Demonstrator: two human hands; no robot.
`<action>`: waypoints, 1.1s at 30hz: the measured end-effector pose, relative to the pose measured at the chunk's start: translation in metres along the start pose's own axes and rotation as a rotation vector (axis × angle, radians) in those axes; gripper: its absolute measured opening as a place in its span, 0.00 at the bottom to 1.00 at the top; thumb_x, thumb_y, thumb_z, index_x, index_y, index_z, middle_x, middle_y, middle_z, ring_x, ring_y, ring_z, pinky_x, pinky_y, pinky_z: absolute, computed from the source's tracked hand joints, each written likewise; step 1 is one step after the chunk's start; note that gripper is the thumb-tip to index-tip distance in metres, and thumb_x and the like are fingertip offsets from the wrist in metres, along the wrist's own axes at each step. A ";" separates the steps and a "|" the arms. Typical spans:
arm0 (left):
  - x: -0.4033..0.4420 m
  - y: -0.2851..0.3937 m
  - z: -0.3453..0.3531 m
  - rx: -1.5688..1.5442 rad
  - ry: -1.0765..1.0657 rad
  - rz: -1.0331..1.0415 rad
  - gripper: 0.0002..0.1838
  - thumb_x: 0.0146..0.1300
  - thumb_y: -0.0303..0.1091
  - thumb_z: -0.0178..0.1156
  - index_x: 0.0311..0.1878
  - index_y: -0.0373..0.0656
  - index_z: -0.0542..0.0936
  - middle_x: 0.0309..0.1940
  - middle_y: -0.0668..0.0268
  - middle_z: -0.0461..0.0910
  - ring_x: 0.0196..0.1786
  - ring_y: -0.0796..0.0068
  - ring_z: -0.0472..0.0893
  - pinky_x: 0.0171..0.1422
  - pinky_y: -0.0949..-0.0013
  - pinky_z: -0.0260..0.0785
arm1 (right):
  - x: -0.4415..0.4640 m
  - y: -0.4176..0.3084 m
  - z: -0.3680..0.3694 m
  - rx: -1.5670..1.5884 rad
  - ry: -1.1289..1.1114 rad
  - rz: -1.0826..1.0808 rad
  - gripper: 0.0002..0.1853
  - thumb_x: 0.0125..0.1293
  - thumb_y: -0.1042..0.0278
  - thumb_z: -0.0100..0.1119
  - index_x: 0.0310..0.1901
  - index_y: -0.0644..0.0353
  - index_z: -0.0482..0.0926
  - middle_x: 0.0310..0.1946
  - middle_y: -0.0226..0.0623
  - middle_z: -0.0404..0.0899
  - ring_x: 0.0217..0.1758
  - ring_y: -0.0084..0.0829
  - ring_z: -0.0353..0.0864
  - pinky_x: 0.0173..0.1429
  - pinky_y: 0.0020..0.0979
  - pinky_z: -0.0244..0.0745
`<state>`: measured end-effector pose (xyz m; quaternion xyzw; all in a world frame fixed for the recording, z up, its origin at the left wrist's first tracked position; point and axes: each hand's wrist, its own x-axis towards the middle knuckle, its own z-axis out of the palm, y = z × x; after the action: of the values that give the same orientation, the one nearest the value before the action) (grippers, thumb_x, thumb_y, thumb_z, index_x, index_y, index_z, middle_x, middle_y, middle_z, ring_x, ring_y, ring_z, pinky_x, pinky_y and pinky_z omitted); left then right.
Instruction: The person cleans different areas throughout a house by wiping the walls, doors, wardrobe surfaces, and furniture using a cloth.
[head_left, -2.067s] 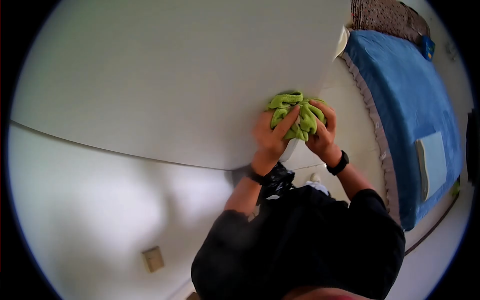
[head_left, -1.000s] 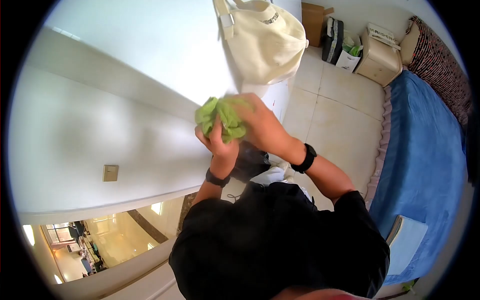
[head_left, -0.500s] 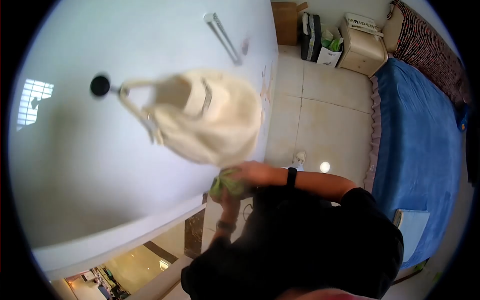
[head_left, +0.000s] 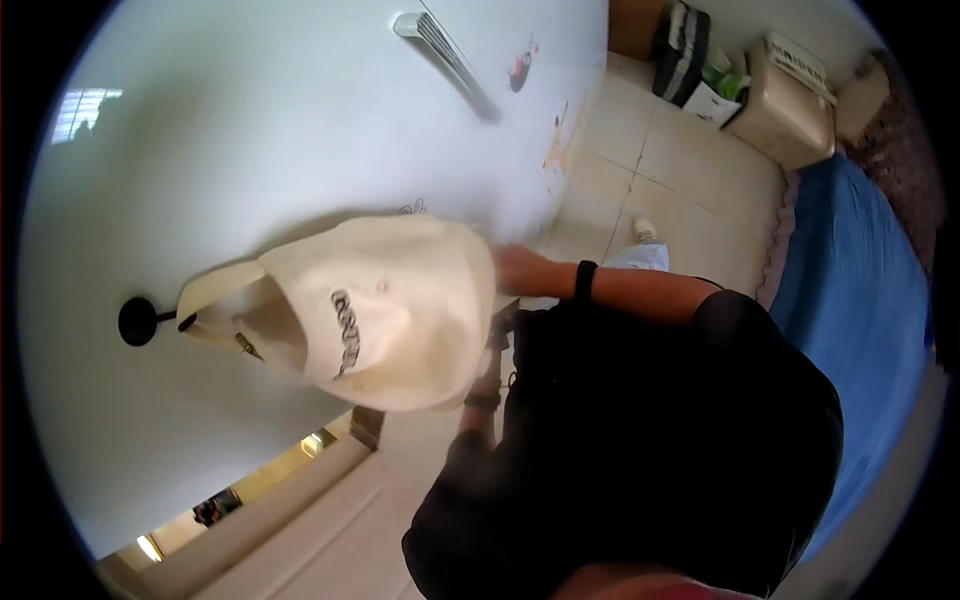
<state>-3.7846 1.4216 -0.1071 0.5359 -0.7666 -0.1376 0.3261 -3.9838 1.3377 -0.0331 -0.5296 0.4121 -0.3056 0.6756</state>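
A cream cap (head_left: 410, 300) with dark lettering hangs by its strap from a round black hook (head_left: 138, 321) on the white door panel (head_left: 250, 130). My right hand (head_left: 517, 271) is at the cap's right edge, its fingers hidden behind the cap. Lower down, my left hand (head_left: 493, 362) is dim and mostly covered by the cap's lower right side, so its fingers cannot be made out. The green cloth does not show in this view, and what either hand holds is hidden.
A metal handle (head_left: 450, 62) stands out above the cap. On the right are a blue bed (head_left: 860, 280) and a cream bedside cabinet (head_left: 790, 110). A dark bag (head_left: 683, 55) and a white paper bag (head_left: 712, 104) stand on the tiled floor near the cabinet.
The view has shifted and turned along the door. The cap appears larger and lower, now in front of my hands. The green cloth, earlier between both hands, has gone out of sight.
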 end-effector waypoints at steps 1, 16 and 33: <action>0.020 0.020 0.010 -0.007 0.048 0.025 0.29 0.62 0.26 0.56 0.67 0.33 0.64 0.64 0.39 0.64 0.65 0.36 0.62 0.70 0.45 0.54 | -0.006 -0.012 -0.018 -0.087 0.091 0.019 0.24 0.62 0.69 0.57 0.61 0.54 0.71 0.62 0.39 0.68 0.49 0.39 0.81 0.54 0.36 0.78; 0.109 0.066 0.105 0.291 -0.048 -0.284 0.29 0.55 0.21 0.58 0.63 0.43 0.71 0.53 0.50 0.71 0.55 0.48 0.73 0.56 0.57 0.71 | 0.053 0.066 -0.139 -0.678 0.004 -0.485 0.15 0.58 0.74 0.59 0.48 0.55 0.73 0.51 0.39 0.71 0.49 0.44 0.76 0.46 0.38 0.78; 0.158 0.128 0.100 0.277 0.519 -0.447 0.29 0.50 0.19 0.59 0.59 0.43 0.76 0.53 0.51 0.71 0.55 0.48 0.73 0.59 0.56 0.69 | 0.056 -0.016 -0.165 -0.663 -0.033 -0.848 0.23 0.47 0.77 0.66 0.48 0.57 0.77 0.45 0.36 0.73 0.42 0.39 0.78 0.43 0.34 0.77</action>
<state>-3.9767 1.3137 -0.0553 0.7461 -0.5337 0.0402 0.3961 -4.1023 1.2099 -0.0469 -0.8392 0.2258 -0.3967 0.2957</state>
